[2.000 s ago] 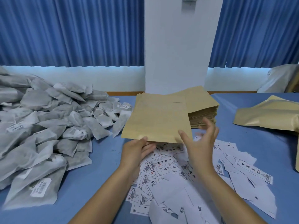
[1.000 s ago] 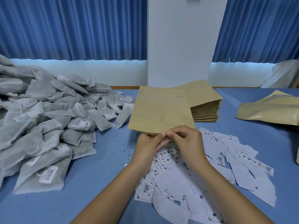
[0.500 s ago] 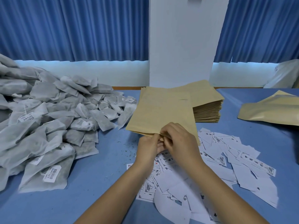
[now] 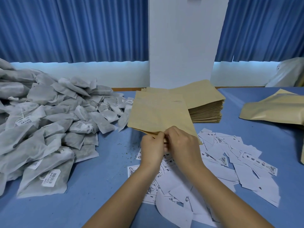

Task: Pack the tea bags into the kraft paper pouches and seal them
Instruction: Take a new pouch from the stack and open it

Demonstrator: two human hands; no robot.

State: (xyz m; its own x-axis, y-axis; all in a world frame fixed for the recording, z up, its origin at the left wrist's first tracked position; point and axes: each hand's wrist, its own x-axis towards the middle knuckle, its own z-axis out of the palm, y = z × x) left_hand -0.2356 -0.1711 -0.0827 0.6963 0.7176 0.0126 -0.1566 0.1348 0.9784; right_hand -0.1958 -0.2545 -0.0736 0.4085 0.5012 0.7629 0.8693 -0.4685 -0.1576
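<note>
My left hand (image 4: 152,149) and right hand (image 4: 183,145) both pinch the near edge of one kraft pouch (image 4: 158,115), which overlaps the left side of the single pouch stack (image 4: 206,109). Left of that stack the tea bags (image 4: 49,122) are heaped beyond counting.

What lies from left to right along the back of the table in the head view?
Tea bag heap → loose kraft pouches → kraft pouch stack → puffed kraft pouch. Paper labels overlap these, so left out.
</note>
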